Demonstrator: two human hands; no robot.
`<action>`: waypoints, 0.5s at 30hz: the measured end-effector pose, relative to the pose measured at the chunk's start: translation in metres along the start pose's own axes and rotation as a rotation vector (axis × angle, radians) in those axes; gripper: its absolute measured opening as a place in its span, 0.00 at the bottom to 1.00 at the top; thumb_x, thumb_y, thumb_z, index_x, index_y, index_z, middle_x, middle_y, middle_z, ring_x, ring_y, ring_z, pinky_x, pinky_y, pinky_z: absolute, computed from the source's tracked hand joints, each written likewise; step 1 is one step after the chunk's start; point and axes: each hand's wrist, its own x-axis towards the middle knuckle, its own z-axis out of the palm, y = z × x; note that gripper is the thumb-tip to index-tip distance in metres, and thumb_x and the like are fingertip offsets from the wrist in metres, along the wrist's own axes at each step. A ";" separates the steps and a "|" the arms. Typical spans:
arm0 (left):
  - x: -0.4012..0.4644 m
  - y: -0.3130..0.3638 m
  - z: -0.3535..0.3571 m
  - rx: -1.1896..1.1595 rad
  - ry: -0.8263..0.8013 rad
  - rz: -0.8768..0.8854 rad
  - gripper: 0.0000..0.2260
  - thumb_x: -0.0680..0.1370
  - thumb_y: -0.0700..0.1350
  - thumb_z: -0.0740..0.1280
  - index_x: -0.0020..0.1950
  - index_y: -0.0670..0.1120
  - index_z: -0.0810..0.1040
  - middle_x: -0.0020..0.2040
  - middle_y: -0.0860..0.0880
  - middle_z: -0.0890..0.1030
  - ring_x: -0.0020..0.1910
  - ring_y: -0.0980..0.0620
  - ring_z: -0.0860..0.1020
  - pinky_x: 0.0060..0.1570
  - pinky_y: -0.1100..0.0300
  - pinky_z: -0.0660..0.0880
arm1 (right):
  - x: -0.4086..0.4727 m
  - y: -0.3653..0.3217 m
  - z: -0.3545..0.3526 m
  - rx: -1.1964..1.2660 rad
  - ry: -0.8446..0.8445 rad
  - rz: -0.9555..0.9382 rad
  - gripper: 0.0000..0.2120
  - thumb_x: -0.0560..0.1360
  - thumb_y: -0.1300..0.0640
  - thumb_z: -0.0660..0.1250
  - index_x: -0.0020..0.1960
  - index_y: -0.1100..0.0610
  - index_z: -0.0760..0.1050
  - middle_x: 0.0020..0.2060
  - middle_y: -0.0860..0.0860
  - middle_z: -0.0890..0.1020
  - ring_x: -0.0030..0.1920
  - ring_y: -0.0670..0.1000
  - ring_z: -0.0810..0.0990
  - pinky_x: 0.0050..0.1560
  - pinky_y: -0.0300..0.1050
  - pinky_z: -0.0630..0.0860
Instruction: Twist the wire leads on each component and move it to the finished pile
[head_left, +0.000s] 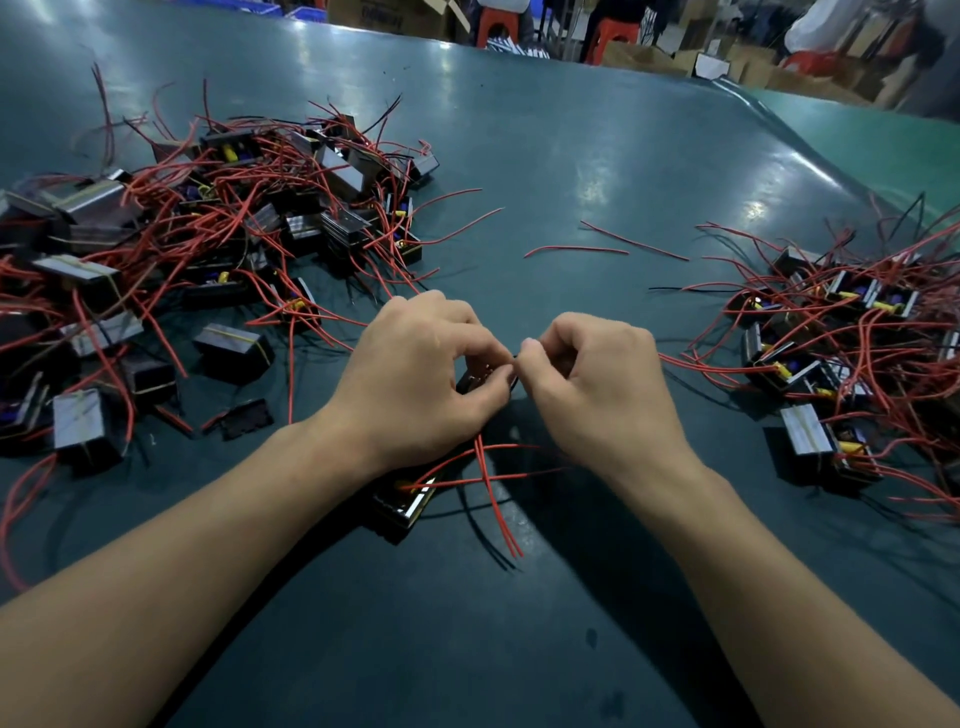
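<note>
— What is lying at your left?

— A big pile of components (208, 228) is sprawling over the green table (571, 156), red leads tangling everywhere.

— And your hands?

— My left hand (415, 374) is curling round a small black component (470, 382), mostly hidden, while its fingertips are pinching what looks like a thin wire. My right hand (592, 384) is pinching the same wire end. Another component (405, 501) is lying under my left wrist. A smaller pile (841, 353) is sitting at right.

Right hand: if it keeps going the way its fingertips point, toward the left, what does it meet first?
The left hand: the right hand has its fingertips almost against the left's, pinching a thin wire between them.
</note>
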 end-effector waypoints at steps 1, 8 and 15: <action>0.000 0.000 0.000 -0.007 -0.003 -0.014 0.07 0.71 0.49 0.68 0.39 0.49 0.85 0.35 0.56 0.76 0.38 0.52 0.72 0.44 0.48 0.73 | -0.001 -0.002 0.002 -0.010 0.017 0.004 0.15 0.74 0.52 0.67 0.30 0.55 0.71 0.26 0.48 0.75 0.31 0.54 0.74 0.36 0.49 0.73; 0.002 -0.005 -0.002 -0.048 0.000 -0.072 0.03 0.72 0.44 0.72 0.40 0.48 0.85 0.34 0.57 0.76 0.36 0.59 0.70 0.42 0.61 0.66 | 0.004 0.007 -0.020 -0.030 -0.088 -0.403 0.05 0.74 0.55 0.72 0.46 0.57 0.80 0.39 0.49 0.76 0.33 0.54 0.74 0.36 0.54 0.76; 0.002 -0.004 -0.002 -0.045 -0.030 -0.039 0.05 0.71 0.47 0.70 0.40 0.47 0.85 0.35 0.54 0.79 0.37 0.53 0.73 0.41 0.60 0.67 | 0.012 0.021 -0.024 -0.049 -0.134 -0.470 0.06 0.75 0.58 0.71 0.50 0.56 0.85 0.40 0.54 0.82 0.38 0.60 0.80 0.37 0.56 0.77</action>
